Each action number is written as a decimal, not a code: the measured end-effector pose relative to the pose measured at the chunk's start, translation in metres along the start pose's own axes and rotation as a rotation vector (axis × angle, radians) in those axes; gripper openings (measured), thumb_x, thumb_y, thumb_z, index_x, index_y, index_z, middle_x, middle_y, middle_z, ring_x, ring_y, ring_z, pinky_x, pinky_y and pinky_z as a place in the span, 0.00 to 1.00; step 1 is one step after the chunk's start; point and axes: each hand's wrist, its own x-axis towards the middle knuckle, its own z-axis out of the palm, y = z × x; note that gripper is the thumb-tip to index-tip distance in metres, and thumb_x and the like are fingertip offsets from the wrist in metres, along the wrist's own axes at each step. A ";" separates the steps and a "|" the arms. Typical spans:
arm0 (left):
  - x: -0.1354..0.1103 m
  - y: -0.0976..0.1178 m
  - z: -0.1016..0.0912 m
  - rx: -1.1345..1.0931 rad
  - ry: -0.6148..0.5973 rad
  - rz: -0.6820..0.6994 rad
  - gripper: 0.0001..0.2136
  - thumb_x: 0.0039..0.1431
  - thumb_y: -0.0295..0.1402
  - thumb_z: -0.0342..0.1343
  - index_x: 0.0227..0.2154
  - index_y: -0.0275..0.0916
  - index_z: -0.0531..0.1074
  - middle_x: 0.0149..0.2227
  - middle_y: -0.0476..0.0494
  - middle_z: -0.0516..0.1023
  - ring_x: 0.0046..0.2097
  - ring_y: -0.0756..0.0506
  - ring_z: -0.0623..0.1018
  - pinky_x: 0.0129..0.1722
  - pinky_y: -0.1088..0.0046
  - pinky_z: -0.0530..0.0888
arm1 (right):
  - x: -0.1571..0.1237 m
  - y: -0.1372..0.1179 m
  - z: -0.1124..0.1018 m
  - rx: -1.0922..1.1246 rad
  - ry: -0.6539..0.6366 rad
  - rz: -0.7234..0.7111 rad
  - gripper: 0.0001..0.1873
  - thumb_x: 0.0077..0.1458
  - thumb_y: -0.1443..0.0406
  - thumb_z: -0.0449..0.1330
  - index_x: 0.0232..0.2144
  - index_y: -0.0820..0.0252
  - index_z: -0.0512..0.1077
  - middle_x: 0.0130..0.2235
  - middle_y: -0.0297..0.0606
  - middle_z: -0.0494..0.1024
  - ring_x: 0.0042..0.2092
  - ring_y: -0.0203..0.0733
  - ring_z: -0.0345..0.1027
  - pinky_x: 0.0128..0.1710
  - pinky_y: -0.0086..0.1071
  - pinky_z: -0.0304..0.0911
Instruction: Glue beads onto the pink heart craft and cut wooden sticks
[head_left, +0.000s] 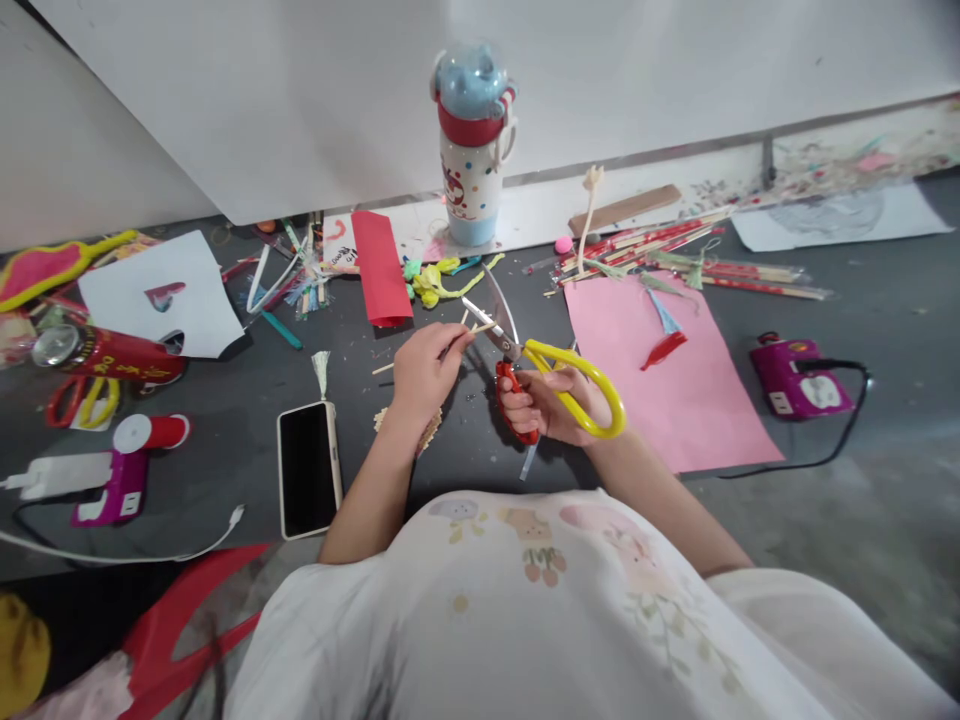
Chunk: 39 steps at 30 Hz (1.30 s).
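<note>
My left hand (pixel 426 368) pinches a thin wooden stick (pixel 466 331) near the middle of the dark table (pixel 225 470). Its far end lies between the parted blades of a pair of scissors (pixel 525 352). My right hand (pixel 551 402) grips those scissors by their yellow and red handles. More short sticks lie under my left wrist.
A phone (pixel 307 468) lies to the left, a pink sheet (pixel 660 370) to the right, a red folded paper (pixel 381 268) and a dotted drinking bottle (pixel 472 150) behind. Two purple glue guns (pixel 796 378) (pixel 112 488) with cords, red tubes, a second pair of scissors (pixel 79 400) and long sticks (pixel 697 255) lie scattered.
</note>
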 end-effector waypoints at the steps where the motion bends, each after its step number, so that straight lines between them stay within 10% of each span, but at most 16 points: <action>1: 0.000 0.001 0.000 -0.017 0.011 0.003 0.13 0.65 0.41 0.51 0.35 0.41 0.77 0.32 0.47 0.80 0.35 0.50 0.76 0.36 0.76 0.70 | -0.001 -0.002 0.003 0.005 0.002 0.009 0.24 0.36 0.55 0.69 0.31 0.59 0.64 0.26 0.26 0.53 0.26 0.29 0.42 0.24 0.26 0.43; 14: 0.001 0.002 -0.002 -0.041 0.142 -0.041 0.08 0.61 0.38 0.57 0.32 0.41 0.78 0.32 0.49 0.81 0.34 0.50 0.77 0.37 0.75 0.71 | -0.003 0.002 0.003 -0.087 0.205 -0.131 0.22 0.37 0.55 0.68 0.31 0.57 0.64 0.25 0.24 0.54 0.24 0.28 0.42 0.23 0.27 0.43; 28: 0.000 0.005 -0.008 -0.018 0.174 -0.185 0.13 0.65 0.42 0.50 0.37 0.40 0.76 0.33 0.46 0.80 0.32 0.50 0.76 0.35 0.74 0.70 | -0.014 0.000 0.014 -1.322 0.883 -0.259 0.28 0.43 0.48 0.63 0.40 0.59 0.62 0.36 0.40 0.72 0.37 0.46 0.68 0.36 0.40 0.63; 39: -0.006 0.017 -0.011 0.027 0.018 0.010 0.10 0.62 0.33 0.53 0.41 0.42 0.79 0.36 0.47 0.82 0.34 0.51 0.77 0.36 0.76 0.71 | -0.006 0.013 0.024 -1.683 0.904 -0.299 0.23 0.53 0.52 0.57 0.42 0.64 0.63 0.45 0.60 0.74 0.50 0.64 0.69 0.45 0.50 0.64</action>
